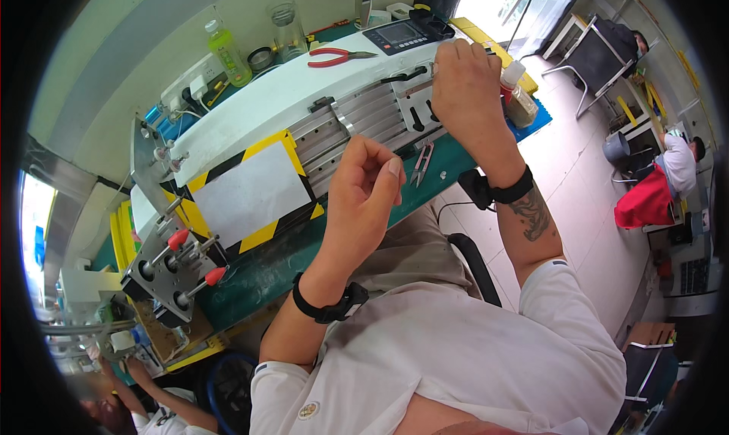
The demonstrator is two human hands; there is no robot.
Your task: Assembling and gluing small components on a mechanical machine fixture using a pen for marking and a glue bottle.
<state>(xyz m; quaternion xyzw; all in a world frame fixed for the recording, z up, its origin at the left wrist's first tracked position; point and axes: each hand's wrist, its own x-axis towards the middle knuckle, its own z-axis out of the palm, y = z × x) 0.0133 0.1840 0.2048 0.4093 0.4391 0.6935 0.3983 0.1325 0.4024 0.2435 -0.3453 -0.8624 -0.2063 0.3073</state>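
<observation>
My left hand (361,196) is held above the near edge of a long bench machine with grooved metal rails (374,115). Its fingers are curled and the thumb presses against the index finger; anything pinched there is too small to make out. My right hand (465,89) is raised over the machine's right end, knuckles up and fingers folded down, their tips hidden. Close to it are black clamp handles (416,119) and a bottle with a white cap (514,72). Thread snips (422,164) lie on the green mat between my hands, touched by neither.
Red-handled pliers (340,57) rest on the white cover near a control panel (397,36). A striped-edged plate (254,183) covers the machine's left part, beside red-tipped levers (215,276). A green bottle (228,53) stands behind. Other people work at lower left and far right.
</observation>
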